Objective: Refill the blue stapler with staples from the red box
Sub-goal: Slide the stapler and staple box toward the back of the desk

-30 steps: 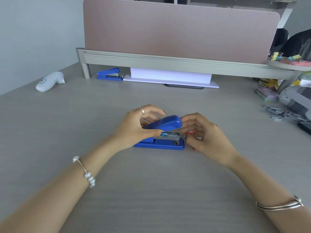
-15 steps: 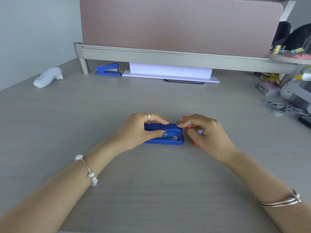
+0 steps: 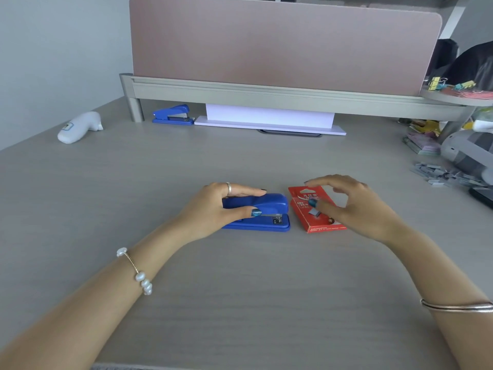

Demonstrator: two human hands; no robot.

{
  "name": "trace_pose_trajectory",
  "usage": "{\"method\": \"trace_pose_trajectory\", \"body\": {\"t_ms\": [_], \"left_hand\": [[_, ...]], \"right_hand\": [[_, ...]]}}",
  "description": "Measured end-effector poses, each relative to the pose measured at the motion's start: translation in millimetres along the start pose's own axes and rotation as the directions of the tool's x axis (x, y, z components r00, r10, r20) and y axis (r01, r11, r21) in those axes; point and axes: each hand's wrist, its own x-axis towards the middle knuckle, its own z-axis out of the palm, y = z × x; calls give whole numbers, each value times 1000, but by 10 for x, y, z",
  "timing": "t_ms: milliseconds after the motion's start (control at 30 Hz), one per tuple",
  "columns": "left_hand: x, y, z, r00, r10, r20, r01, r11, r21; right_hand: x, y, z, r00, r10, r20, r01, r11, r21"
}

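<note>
The blue stapler (image 3: 262,212) lay closed and flat on the grey desk (image 3: 240,303) near the middle, and the left hand (image 3: 213,209) grasped its rear half, thumb on the near side and fingers along the far side. Just to its right, not touching it, the red staple box (image 3: 316,216) lay flat on the desk. The right hand (image 3: 349,206) hovered over the box with fingers spread and curled, clasping nothing, its thumb beside a small strip of staples (image 3: 314,211) resting on the box.
</note>
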Motion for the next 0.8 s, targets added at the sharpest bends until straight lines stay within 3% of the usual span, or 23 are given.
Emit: {"method": "trace_pose_trajectory", "body": {"t_ms": [133, 433, 567, 667, 800], "left_hand": [[6, 0, -14, 1000, 2, 28, -1, 999, -39], [-37, 56, 19, 999, -29, 13, 30, 994, -101], [-50, 54, -4, 999, -46, 16, 47, 996, -72], [-79, 58, -13, 997, -55, 45, 58, 997, -57], [-70, 44, -7, 997, -59, 41, 61, 997, -50]], "right_hand": [[-20, 72, -27, 988, 74, 134, -79, 996, 35], [-24, 64, 31, 992, 30, 125, -47, 990, 130], [-25, 50, 4, 969, 23, 247, -91, 959, 267], [-46, 64, -28, 944, 44, 327, -131, 959, 251], [-35, 69, -19, 946, 24, 324, -113, 959, 260]]}}
